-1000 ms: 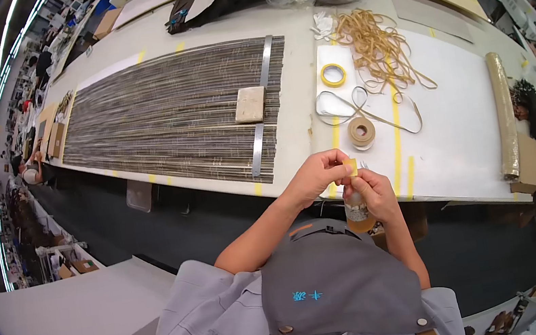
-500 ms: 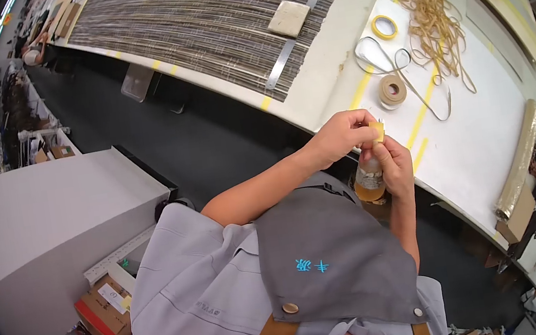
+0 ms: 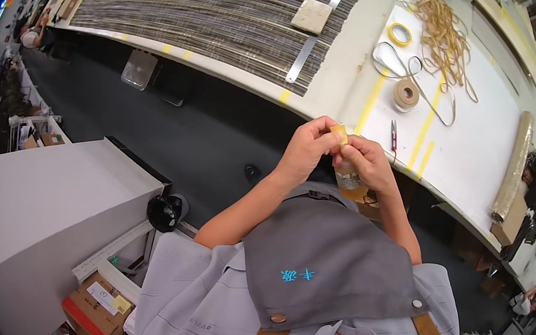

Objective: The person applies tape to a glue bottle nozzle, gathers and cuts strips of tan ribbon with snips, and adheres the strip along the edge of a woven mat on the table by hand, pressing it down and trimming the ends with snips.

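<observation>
Left hand (image 3: 310, 150) and right hand (image 3: 370, 163) have shifted clear of the red-handled snips (image 3: 394, 137), now exposed on the table (image 3: 467, 146). Left fingers pinch the yellow piece's (image 3: 340, 135) left side; right fingers, curled, meet its near end, grip unclear. Its visible long axis points away from the apron (image 3: 327, 245).

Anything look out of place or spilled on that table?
The tan strips lie in a loose tangle on the table, which looks untidy compared with the dark strips laid out in rows. I see no spill.
</observation>
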Tool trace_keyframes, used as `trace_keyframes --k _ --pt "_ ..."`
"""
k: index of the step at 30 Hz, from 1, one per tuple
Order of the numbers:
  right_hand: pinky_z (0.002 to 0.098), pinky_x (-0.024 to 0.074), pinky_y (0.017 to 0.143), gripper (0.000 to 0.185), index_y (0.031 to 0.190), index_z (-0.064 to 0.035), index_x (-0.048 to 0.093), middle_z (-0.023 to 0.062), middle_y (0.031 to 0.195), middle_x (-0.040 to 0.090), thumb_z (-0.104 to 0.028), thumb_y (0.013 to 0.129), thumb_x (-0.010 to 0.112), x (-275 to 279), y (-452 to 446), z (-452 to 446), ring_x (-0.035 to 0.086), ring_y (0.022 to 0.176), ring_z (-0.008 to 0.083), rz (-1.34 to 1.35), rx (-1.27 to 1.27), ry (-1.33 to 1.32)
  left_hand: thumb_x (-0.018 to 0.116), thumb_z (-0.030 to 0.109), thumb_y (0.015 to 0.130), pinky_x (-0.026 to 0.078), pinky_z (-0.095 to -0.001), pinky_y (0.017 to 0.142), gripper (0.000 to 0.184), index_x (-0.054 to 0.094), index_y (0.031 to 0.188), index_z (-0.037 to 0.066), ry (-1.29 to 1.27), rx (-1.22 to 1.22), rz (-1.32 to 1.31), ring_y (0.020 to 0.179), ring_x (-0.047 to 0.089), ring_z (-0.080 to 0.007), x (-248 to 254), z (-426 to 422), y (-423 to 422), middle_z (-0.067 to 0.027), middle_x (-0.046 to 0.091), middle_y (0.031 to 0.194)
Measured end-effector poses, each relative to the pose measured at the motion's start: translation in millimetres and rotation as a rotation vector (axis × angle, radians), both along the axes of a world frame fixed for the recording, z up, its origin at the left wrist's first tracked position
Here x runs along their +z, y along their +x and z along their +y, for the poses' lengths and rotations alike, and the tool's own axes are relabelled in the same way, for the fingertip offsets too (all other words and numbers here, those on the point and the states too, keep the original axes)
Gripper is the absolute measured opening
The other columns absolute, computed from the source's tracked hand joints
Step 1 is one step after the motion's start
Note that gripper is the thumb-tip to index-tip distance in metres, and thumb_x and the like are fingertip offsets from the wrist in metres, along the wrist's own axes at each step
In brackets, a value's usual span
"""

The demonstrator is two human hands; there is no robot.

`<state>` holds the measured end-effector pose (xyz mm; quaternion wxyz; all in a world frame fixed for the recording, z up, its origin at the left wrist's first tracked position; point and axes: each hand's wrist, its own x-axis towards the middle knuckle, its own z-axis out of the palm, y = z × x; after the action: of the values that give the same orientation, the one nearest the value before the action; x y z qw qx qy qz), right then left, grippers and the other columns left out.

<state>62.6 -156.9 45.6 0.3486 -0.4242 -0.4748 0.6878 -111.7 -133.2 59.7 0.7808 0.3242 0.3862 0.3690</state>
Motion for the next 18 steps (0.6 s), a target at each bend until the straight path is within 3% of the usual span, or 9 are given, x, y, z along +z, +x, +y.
trace_keyframes --k 11,13,17,18 --pt "0.0237 0.0469 0.067 0.020 0.093 0.0014 0.064 0.0017 0.075 0.063 -0.014 0.095 0.051 -6.9 -213.1 -18.5 0.057 0.071 0.0081 0.035 0.271 -0.045 0.058 0.011 0.088 0.043 -0.0209 0.063 0.009 0.058 0.091 0.003 -0.019 0.310 -0.077 0.068 0.049 -0.0052 -19.3 -66.5 -214.1 -0.0009 0.058 0.079" --pt "0.0236 0.0467 0.067 0.020 0.093 0.0013 0.064 0.0014 0.075 0.063 -0.014 0.095 0.051 -9.3 -251.9 -24.7 0.057 0.071 0.0079 0.047 0.342 -0.048 0.056 0.010 0.089 0.047 -0.0259 0.067 0.007 0.055 0.091 0.004 -0.006 0.341 -0.033 0.073 0.052 -0.0102 -23.1 -82.1 -251.2 -0.0023 0.054 0.079" --pt "0.0235 0.0462 0.068 0.021 0.092 0.0008 0.064 0.0008 0.075 0.062 -0.014 0.095 0.050 -5.1 -312.2 -27.8 0.056 0.072 0.0072 0.025 0.409 -0.014 0.056 0.010 0.089 0.048 -0.0275 0.071 0.009 0.055 0.094 0.003 0.009 0.420 -0.068 0.075 0.054 -0.0109 -21.3 -105.2 -307.8 -0.0039 0.055 0.082" --pt "0.0234 0.0460 0.069 0.021 0.092 0.0006 0.064 0.0005 0.076 0.062 -0.015 0.096 0.050 -2.9 -323.3 -27.4 0.055 0.072 0.0069 0.013 0.423 -0.009 0.056 0.009 0.089 0.047 -0.0286 0.078 0.013 0.055 0.100 0.003 0.012 0.467 -0.064 0.082 0.055 -0.0113 -18.1 -109.3 -317.2 -0.0044 0.056 0.089"
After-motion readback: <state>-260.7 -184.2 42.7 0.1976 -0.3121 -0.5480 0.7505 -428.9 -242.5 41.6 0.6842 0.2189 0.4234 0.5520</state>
